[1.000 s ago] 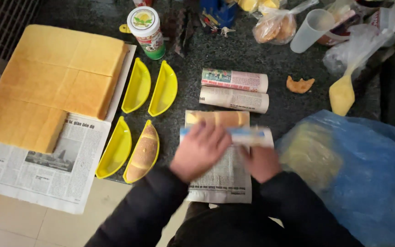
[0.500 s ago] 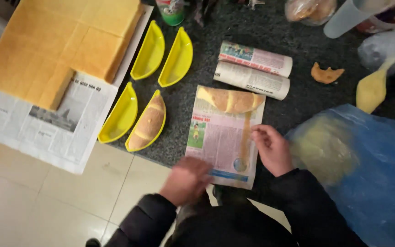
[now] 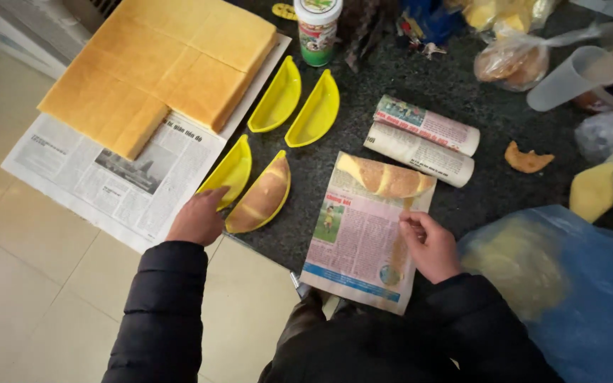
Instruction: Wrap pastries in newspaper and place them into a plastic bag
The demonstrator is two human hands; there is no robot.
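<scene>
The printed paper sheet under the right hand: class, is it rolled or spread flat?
Spread flat. The printed paper sheet lies open on the counter, right hand on its edge.

Green-labelled white-lidded canister at top; two paper-wrapped rolls mid-counter

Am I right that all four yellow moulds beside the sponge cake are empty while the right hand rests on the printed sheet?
Not quite: the head view shows three yellow moulds empty, while the fourth mould, nearest the left hand, holds cake. The right hand does rest on the printed sheet.
</scene>
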